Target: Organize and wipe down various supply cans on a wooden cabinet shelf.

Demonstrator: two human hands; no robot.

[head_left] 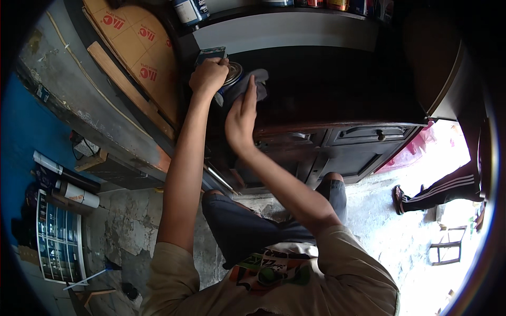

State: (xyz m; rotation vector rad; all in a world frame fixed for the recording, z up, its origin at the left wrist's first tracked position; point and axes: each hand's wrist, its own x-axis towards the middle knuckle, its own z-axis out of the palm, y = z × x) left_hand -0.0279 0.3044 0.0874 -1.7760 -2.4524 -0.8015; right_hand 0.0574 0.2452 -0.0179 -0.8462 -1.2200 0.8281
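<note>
My left hand [210, 78] is closed at the near left of a round metal can [232, 73], its fingers curled at the can's rim. The can stands on the dark wooden cabinet [332, 87], toward the left end of its top. In my right hand [242, 121] is a grey cloth [257, 84], bunched under fairly straight fingers and up against the can's side. The palm and cloth hide most of the can's body. Just behind my left hand sits a small dark box [212, 52].
A shelf with a blue-and-white can [190, 11] and other containers runs along the back. Boards [142, 47] lean at the left. Drawers [369, 135] face my knees. On the right, another person's leg [440, 192] and a small wooden frame [448, 245] are on the floor.
</note>
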